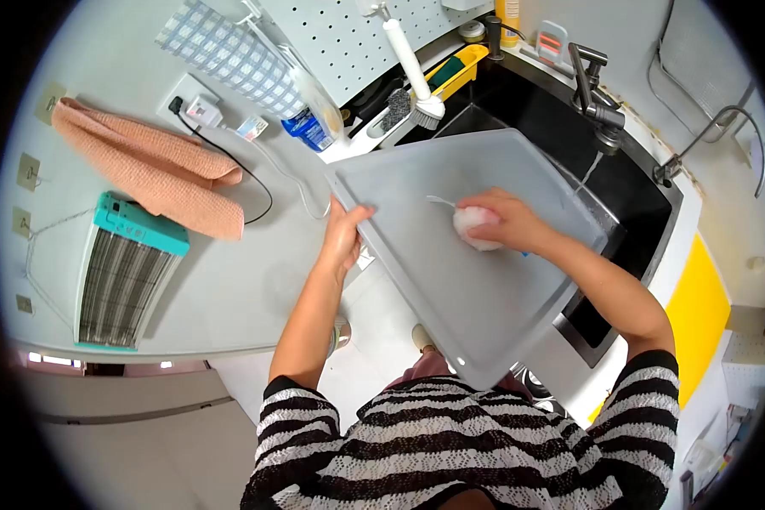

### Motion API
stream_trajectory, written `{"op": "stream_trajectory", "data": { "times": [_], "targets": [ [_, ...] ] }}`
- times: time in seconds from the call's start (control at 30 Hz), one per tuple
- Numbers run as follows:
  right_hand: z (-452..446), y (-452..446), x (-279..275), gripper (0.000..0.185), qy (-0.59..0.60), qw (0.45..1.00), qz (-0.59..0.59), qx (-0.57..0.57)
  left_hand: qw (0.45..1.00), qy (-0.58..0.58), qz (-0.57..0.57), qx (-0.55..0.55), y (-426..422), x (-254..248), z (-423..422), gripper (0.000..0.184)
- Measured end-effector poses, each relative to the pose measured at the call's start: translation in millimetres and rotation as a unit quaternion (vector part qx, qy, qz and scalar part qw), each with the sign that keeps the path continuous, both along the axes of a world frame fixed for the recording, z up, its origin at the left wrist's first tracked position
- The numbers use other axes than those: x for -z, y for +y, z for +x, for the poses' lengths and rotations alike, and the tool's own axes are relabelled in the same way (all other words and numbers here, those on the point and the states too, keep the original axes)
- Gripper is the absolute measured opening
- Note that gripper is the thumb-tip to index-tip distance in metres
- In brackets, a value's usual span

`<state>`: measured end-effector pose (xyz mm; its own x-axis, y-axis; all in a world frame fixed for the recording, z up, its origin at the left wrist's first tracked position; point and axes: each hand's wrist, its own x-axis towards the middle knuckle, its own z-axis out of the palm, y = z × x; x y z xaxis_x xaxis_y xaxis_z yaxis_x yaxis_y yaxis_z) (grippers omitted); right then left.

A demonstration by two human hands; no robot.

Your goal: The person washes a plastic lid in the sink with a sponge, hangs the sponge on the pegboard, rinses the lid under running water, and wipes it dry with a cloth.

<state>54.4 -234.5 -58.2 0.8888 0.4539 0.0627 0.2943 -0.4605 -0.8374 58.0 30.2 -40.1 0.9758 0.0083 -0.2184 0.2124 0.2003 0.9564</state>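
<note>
A large translucent grey plastic tray (433, 289) is held tilted over the dark sink and partly past its front edge. My left hand (344, 236) grips the tray's left rim, thumb on the inner side. Inside the tray, my right hand (510, 223) is closed round a white mesh bath sponge (474, 228) pressed against the tray's surface. A pale loop of cord sticks out from the sponge to the left. Water runs from the faucet (599, 110) into the sink behind the tray.
The black sink (637, 183) lies behind and right of the tray. A white-handled brush (408, 64) and a yellow caddy (463, 72) stand at the back. On the left are an orange towel (144, 166) and a teal-edged heater (127, 272).
</note>
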Motion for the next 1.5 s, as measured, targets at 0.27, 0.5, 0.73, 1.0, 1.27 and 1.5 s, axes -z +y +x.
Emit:
{"op": "stream_trajectory", "data": {
  "times": [0.27, 0.5, 0.73, 1.0, 1.27, 1.5],
  "targets": [
    [25.1, 84.1, -7.8, 0.04, -0.111, 0.993, -0.031, -0.017, 0.998, -0.008, -0.017, 0.054, -20.3, 14.2, -37.2, 0.064],
    [66.3, 92.5, 7.1, 0.037, -0.106, 0.985, -0.117, 0.066, 0.993, -0.069, -0.044, 0.084, -22.1, 18.1, -39.9, 0.066],
    [65.8, 84.8, 16.3, 0.023, -0.119, 0.974, -0.183, 0.054, 0.994, -0.078, -0.022, 0.067, -29.2, 16.5, -44.8, 0.065],
    [70.5, 92.1, -13.5, 0.028, -0.004, 0.968, -0.249, 0.025, 0.995, -0.073, -0.022, 0.066, -27.4, 17.1, -43.9, 0.063],
    [73.1, 71.9, 8.5, 0.028, -0.117, 0.958, -0.249, 0.078, 0.998, 0.003, -0.018, 0.061, -17.7, 7.3, -34.6, 0.06],
    [50.2, 83.7, 1.6, 0.034, -0.147, 0.976, -0.156, 0.023, 0.985, 0.083, -0.117, 0.094, -8.0, 16.8, -16.5, 0.047]
  ]
}}
